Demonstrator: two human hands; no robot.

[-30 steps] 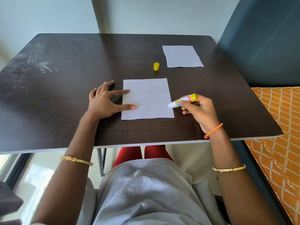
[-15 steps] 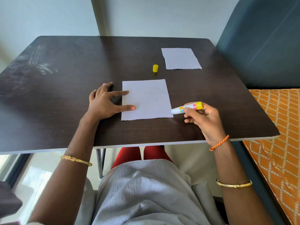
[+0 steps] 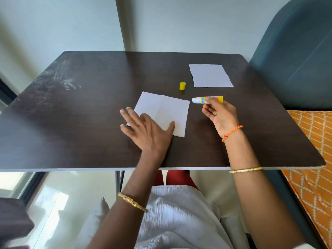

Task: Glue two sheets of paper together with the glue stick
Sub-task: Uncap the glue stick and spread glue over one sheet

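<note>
Two sheets lie apart, so gluing is not done: the left hand [image 3: 147,130] presses flat, fingers spread, on the near paper [image 3: 167,112] mid-bench, the right hand [image 3: 220,116] pinches the open glue stick [image 3: 208,100] beside it, and the far paper [image 3: 210,75] waits near the bench's back right corner.

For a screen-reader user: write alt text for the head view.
A left hand presses flat on a paper sheet on a dark table, while the right hand holds an uncapped glue stick beside it. A yellow cap and second sheet lie farther back.
</note>
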